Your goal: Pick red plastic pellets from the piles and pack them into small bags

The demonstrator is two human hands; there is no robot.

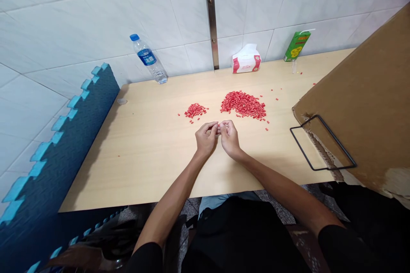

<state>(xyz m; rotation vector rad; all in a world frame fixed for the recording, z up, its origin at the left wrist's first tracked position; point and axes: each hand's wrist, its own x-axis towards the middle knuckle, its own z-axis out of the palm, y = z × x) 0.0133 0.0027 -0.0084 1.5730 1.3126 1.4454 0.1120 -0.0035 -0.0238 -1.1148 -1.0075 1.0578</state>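
My left hand [205, 136] and my right hand [228, 135] meet over the middle of the wooden table [153, 153], fingertips pinched together on a tiny red piece [218, 126] between them. Just beyond my hands lie two heaps of small red pieces: a large pile [244, 104] to the right and a small pile [194, 110] to the left. Scattered single red pieces dot the table around both heaps.
A water bottle [147, 58] leans on the tiled wall at the back left. A tissue pack [246, 62] and green drink carton [297, 45] stand at the back. A cardboard box [361, 106] with a black wire frame [320, 145] fills the right. Blue foam mat [60, 145] stands on the left.
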